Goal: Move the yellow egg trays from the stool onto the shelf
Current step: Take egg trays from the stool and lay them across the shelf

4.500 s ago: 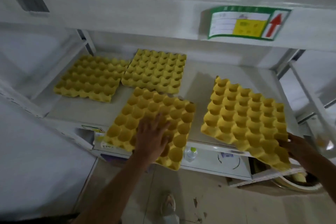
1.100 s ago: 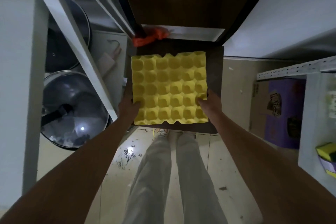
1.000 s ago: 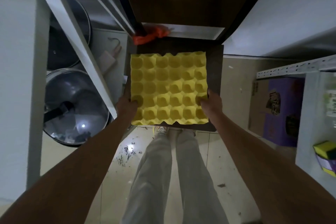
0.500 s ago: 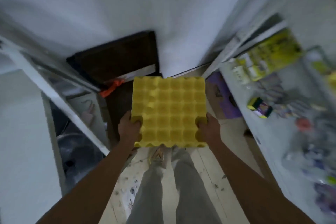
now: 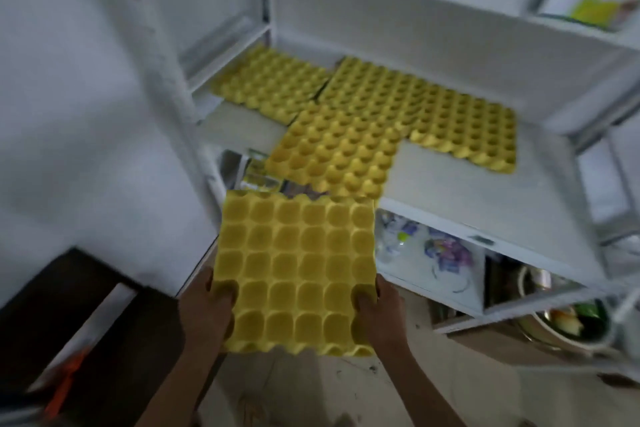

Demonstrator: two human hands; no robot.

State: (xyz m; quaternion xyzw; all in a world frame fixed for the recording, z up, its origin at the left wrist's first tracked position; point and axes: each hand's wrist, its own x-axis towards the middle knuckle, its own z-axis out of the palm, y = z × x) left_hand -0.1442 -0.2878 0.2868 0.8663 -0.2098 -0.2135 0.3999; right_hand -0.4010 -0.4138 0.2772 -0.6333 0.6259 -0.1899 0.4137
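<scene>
Yellow egg tray (image 5: 294, 270) held level in both hands, in front of the white shelf (image 5: 467, 191).

White shelf takes up most of the view; four more trays lie on it: back left tray (image 5: 270, 83), back middle tray (image 5: 374, 87), right tray (image 5: 467, 130), and front tray (image 5: 334, 149), which overhangs the shelf's front edge. Dark stool (image 5: 104, 322) sits lower left, blurred. Left hand (image 5: 204, 312) grips the held tray's left edge, thumb in a cup; right hand (image 5: 381, 308) grips its right edge likewise.
</scene>
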